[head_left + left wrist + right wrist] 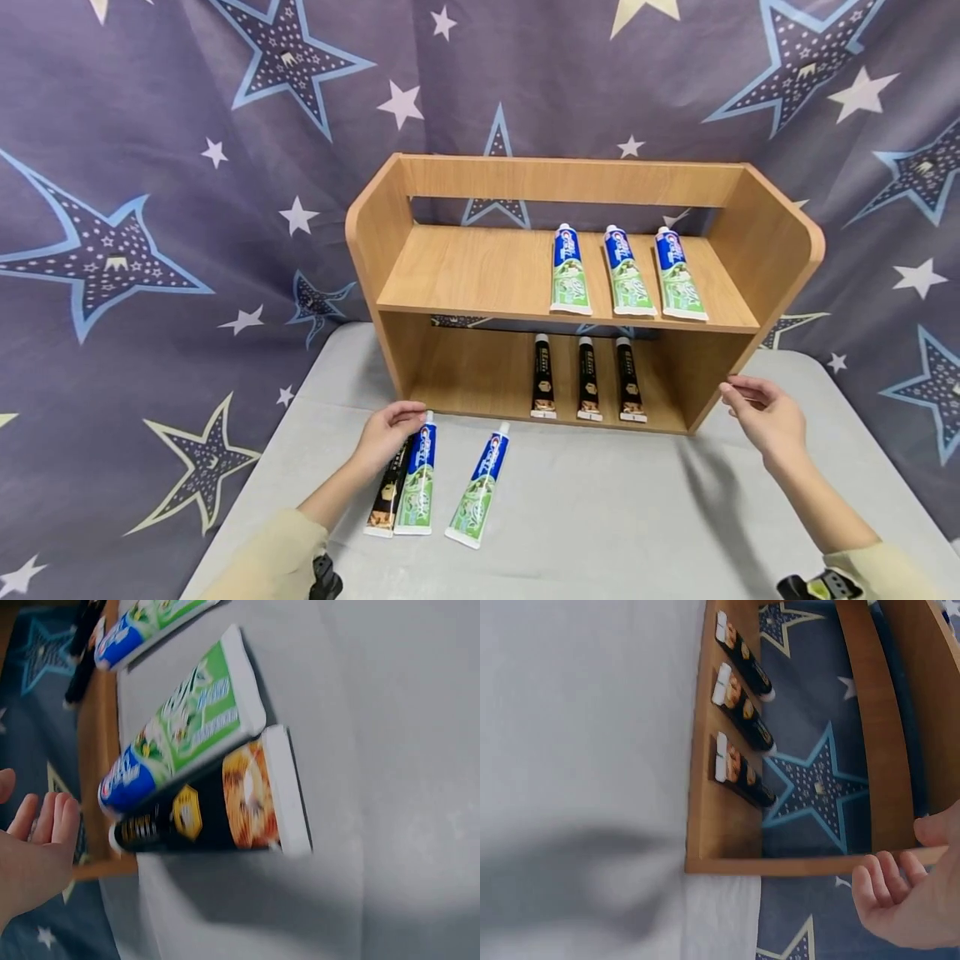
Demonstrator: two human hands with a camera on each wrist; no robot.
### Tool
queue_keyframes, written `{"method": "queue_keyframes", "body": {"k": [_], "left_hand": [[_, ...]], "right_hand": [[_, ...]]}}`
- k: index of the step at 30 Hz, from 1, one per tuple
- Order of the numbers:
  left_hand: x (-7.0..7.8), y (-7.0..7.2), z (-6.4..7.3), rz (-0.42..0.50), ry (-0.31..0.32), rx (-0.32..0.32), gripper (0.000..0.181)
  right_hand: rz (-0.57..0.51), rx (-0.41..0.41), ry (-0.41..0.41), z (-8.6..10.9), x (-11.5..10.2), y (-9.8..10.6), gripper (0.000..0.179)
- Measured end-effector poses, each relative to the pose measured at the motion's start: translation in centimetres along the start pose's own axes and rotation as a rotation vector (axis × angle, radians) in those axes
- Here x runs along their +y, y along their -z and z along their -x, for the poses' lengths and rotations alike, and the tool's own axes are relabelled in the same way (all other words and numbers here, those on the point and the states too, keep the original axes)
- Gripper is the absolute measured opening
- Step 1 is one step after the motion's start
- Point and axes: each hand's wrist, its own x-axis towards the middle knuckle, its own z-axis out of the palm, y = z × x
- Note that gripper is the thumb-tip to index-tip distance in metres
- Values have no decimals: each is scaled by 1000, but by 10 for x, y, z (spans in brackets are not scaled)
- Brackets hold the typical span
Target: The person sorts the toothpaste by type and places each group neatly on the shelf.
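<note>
My left hand (390,433), fingers loosely bent, hovers over the cap ends of a black toothpaste tube (202,810) and a blue-green toothpaste tube (417,479) lying side by side. The left wrist view shows this hand apart from them, holding nothing. A second blue-green toothpaste tube (477,492) lies slanted to their right. My right hand (771,419) is beside the right side panel (810,866) of a wooden two-tier shelf (472,271). Its thumb and loosely bent fingers are near the panel's edge; whether they touch it, I cannot tell.
Three blue-green toothpaste tubes (622,275) lie on the shelf's upper tier, right of centre. Three black toothpaste tubes (588,379) lie on its lower tier. A star-patterned curtain (172,167) hangs behind the grey-covered table (592,508).
</note>
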Motion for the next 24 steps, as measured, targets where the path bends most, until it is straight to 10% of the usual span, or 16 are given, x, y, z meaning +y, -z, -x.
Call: {"method": "queue_keyframes", "body": {"k": [6,14,24], "left_hand": [[-1,-27,1,-104,-50,-160,28],[2,-57,2,-240,-88,-391,37],[2,-85,1,-392,-60,-368,45]], "right_hand": [[-297,-50,-81,-17,-1,11,24],[-347,-87,2,-58,49,27,9],[-333,-142,176,-36,5,23,33]]}}
